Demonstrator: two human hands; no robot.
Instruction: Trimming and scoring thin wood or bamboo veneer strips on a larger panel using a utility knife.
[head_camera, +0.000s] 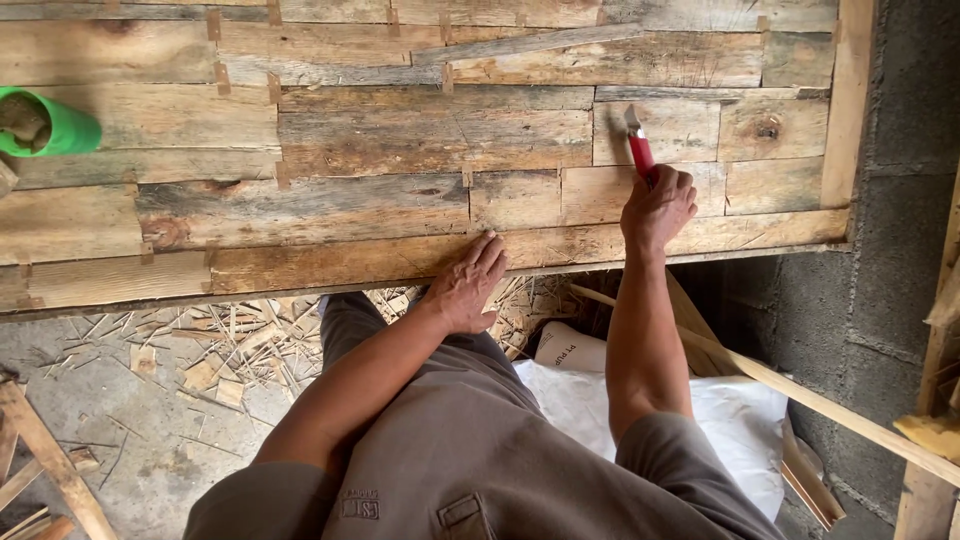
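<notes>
Wooden planks, patched together, make up the surface (380, 190) we lean over. Our right hand (657, 205) is clenched around a red-handled tool (638, 148) — its tip rests on the planks near the surface's far right. Our left hand (467, 285) lies flat, unclenched, on the surface's near edge — holding nothing.

Left hand (466, 285) flat, fingers spread; right hand (655, 205) fisted, arm outstretched

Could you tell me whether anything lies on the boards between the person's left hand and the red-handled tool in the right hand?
Nothing visible does. The left hand rests on the wooden panel's near edge, the right hand grips the red-handled tool, and only bare boards lie between them.
</notes>
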